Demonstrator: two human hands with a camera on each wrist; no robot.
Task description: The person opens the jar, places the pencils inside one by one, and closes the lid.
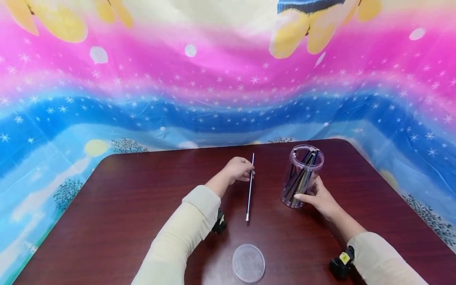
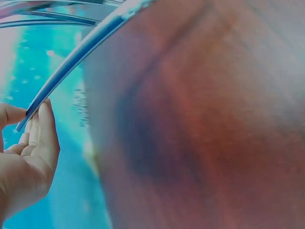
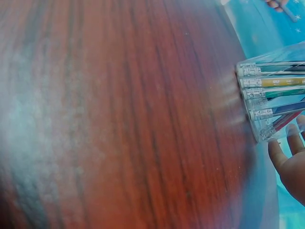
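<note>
My left hand (image 1: 238, 169) pinches a slim dark pencil (image 1: 250, 194) above the table, its metal-capped eraser end pointing down toward me. In the left wrist view, thumb and fingertips of the left hand (image 2: 33, 152) hold the pencil (image 2: 71, 59) near its far end. To the right, a clear, pinkish plastic jar (image 1: 287, 174) has no lid on and contains several pencils (image 1: 301, 180), eraser ends down. My right hand (image 1: 322, 200) grips the jar low on its right side, thumb in front; its other fingers are partly hidden behind the jar.
A round translucent lid (image 1: 248, 263) lies flat on the dark red-brown table (image 1: 124, 198), close to its near side. A colourful patterned cloth (image 1: 213, 87) hangs around the table's back and sides. Small black cameras are strapped at both wrists.
</note>
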